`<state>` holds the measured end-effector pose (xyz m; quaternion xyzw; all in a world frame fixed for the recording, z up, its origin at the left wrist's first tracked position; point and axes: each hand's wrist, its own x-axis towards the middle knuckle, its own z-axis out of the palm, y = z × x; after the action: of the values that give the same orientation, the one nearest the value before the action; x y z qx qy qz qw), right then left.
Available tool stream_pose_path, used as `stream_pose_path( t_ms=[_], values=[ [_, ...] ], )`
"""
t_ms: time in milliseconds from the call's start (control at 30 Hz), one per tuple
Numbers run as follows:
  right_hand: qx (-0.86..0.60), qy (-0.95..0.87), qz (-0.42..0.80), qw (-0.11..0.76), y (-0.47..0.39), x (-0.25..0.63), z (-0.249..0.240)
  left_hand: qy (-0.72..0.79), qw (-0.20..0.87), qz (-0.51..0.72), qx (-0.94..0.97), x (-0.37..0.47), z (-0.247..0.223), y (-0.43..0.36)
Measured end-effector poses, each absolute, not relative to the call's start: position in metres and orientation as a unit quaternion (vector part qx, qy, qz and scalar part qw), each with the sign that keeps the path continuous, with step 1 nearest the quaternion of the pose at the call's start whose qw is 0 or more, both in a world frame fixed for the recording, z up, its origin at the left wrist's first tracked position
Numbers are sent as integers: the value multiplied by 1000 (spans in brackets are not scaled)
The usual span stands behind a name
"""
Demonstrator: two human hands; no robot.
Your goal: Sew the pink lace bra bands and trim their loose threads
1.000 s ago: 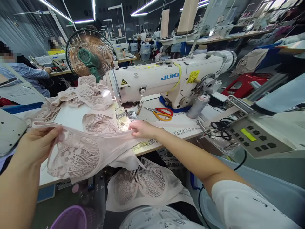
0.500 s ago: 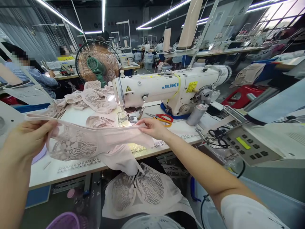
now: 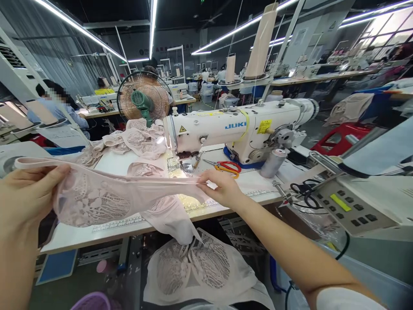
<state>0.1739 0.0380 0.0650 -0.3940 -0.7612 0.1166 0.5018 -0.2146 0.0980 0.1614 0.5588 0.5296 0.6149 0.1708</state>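
A pale pink lace bra [image 3: 97,200] is stretched sideways between my two hands, above the front edge of the sewing table. My left hand [image 3: 35,193] pinches its upper edge by the lace cup, with a strap end sticking out beyond the fingers. My right hand [image 3: 217,185] pinches the band's edge at the other end, fingertips pressed together. Part of the bra hangs over the table edge. Behind it stands a white sewing machine [image 3: 209,129], its needle area just beyond my right hand. A second lace bra [image 3: 196,271] lies below, near my lap.
Red-and-orange-handled scissors [image 3: 229,168] and a grey thread cone [image 3: 273,162] lie near the machine base. More pink bras [image 3: 138,140] are heaped at the back left, before a fan [image 3: 143,99]. A control box [image 3: 361,206] juts in at right. A co-worker [image 3: 61,105] sits far left.
The view has shifted, so the machine and table appear lower and farther right. Both hands keep their pinch on the bra, and my left hand has drawn outward, pulling it a little longer.
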Motion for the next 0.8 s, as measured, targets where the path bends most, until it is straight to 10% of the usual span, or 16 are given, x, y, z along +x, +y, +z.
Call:
stream_pose_path(
  t_ms=[800],
  values=[
    [-324, -661, 565, 374, 59, -84, 15, 785, -128, 350, 496, -358, 235, 11]
  ],
)
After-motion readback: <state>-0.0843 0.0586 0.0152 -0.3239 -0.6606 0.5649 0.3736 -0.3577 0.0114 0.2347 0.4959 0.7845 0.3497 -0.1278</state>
